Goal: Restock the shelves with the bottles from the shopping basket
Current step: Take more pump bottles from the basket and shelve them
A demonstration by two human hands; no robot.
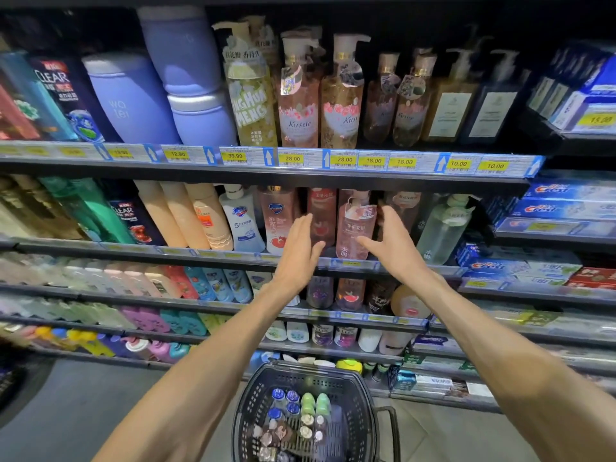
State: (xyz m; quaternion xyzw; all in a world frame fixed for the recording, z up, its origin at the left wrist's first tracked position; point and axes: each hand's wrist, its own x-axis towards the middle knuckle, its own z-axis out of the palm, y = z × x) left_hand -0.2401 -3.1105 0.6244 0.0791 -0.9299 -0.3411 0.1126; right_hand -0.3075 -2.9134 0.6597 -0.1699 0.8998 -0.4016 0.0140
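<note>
Both my arms reach up to the second shelf [233, 253]. My left hand [300, 246] has straight fingers and lies against a dark red bottle [321, 215]. My right hand [390, 241] is spread on the right side of a pink pump bottle [355, 225] that stands at the shelf's front edge; the thumb reaches its lower front. Neither hand is curled round a bottle. Below, on the floor, a black shopping basket [360, 395] holds several bottles with blue, green and white caps [293, 415].
Shelves above and below are packed with shampoo and body wash bottles. White and pink Safeguard bottles [243, 221] stand left of my hands, a pale green bottle [443, 228] to the right. Toothpaste boxes [560, 201] fill the right-hand shelves. Grey floor [83, 411] lies at lower left.
</note>
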